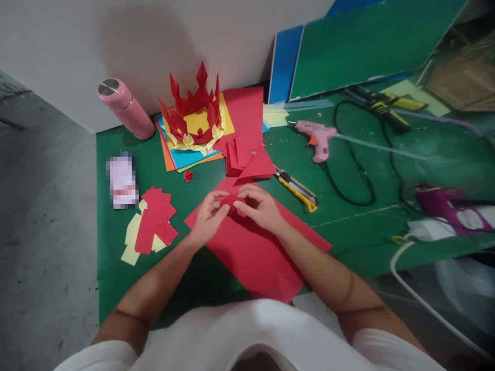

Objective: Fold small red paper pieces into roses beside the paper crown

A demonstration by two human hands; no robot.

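A small piece of red paper [232, 200] is pinched between my left hand [209, 215] and my right hand [262, 207], thumbs on its near side. Some of its outline is hidden behind my fingers. Below it lies a large red sheet [251, 257], set at a slant on the table. Just beyond my hands rest folded red paper pieces [247, 161]. A yellow box cutter [297, 190] lies to the right of my right hand. Left of my left hand, a small red paper rose [187, 176] sits on the green tabletop.
A red and yellow paper crown [193, 116] stands on coloured sheets [193, 158] near the wall. Cut paper strips [152, 221], a blurred-out phone-shaped object [122, 180] and a pink bottle [127, 109] are leftward. A pink glue gun [317, 138] with its cable lies right, near a power strip [429, 229].
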